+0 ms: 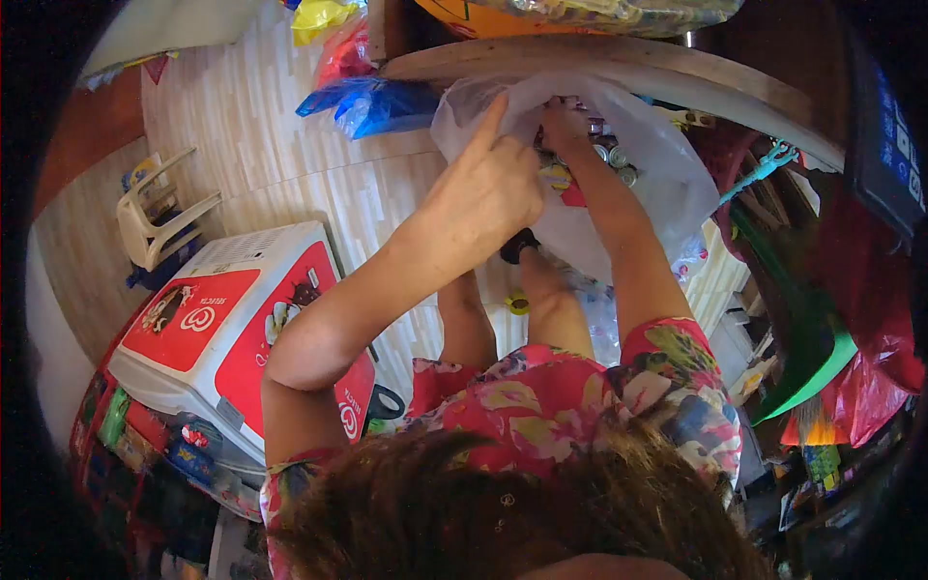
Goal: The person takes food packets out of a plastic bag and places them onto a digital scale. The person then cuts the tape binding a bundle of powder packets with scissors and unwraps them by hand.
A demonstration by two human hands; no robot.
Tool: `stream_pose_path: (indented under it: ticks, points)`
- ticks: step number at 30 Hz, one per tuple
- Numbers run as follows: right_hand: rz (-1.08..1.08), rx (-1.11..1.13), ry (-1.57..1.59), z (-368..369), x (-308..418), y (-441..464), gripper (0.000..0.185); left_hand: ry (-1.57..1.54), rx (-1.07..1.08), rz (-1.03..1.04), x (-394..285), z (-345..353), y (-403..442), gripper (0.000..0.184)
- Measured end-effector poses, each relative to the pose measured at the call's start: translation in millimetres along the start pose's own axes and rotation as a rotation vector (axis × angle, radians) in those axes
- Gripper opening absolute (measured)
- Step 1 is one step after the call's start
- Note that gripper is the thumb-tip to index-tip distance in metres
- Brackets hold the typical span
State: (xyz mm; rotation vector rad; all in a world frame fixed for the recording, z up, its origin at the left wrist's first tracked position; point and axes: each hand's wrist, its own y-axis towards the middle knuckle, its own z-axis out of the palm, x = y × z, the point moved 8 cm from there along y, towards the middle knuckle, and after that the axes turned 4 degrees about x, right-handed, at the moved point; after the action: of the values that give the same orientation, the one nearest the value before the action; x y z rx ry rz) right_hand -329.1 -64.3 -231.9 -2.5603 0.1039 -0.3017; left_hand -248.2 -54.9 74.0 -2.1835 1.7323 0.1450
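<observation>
A large translucent plastic bag (667,184) hangs wide open in front of me, below a wooden counter edge. At its near left side is my left hand (493,188), with the index finger stretched out and the other fingers curled at the bag's rim; their tips are hidden. My right hand (564,126) reaches down inside the bag, its fingers bent around something dark that I cannot make out. Beside it in the bag lie several small cans (617,157) and a yellow and red packet (565,184).
The curved wooden counter edge (599,60) runs across the top. Blue plastic bags (372,104) lie to the left on the floor. A red and white freezer (232,309) stands at left, with a plastic chair (159,227) beyond. At right hang a green item (807,377) and red plastic (860,396).
</observation>
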Motion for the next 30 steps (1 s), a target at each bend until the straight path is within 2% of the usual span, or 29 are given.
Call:
stream_pose_path:
  ticks: [1, 4, 5, 7, 16, 22, 24, 27, 29, 30]
  points:
    - [0.064, -0.003, -0.025, -8.2, -2.3, -2.3, 0.062, 0.009, 0.002, -0.007, 1.5, -0.2, -0.7, 0.006]
    - [0.083, 0.034, -0.155, 6.1, -10.0, 17.0, 0.072, 0.041, 0.033, -0.037, 3.0, -3.1, -3.1, 0.006]
    - [0.038, -0.084, -0.091, 0.3, -9.9, 15.2, 0.074, 0.057, 0.055, -0.052, 3.2, -6.6, -3.5, 0.006]
    - [-0.013, -0.164, -0.052, -3.7, -20.5, 6.6, 0.073, 0.093, 0.068, -0.053, 1.4, -12.5, -4.5, 0.006]
    - [0.115, -0.073, 0.000, -136.0, -63.8, -137.8, 0.071, 0.168, -0.006, 0.036, -14.7, -27.8, -1.9, 0.011]
    - [0.060, -0.101, 0.541, -160.3, -66.4, -249.0, 0.068, 0.283, 0.013, -0.036, 0.3, -25.5, 11.9, 0.017]
    - [0.062, -0.264, 1.064, -193.7, -59.1, -295.4, 0.065, 0.323, 0.022, -0.060, -2.3, -39.6, 8.3, 0.027]
    - [-0.006, -0.397, 1.720, -227.7, -53.6, -350.5, 0.057, -0.172, 0.133, -0.122, -17.2, -68.5, -1.6, 0.043]
    - [-0.042, -0.544, 2.082, -248.2, -50.1, -383.2, 0.056, -0.857, 0.169, -0.171, -38.0, -83.3, -7.1, 0.064]
    - [-0.196, -0.488, 2.229, -253.2, -48.2, -389.8, 0.059, -1.197, 0.188, -0.190, -50.1, -90.7, -10.3, 0.076]
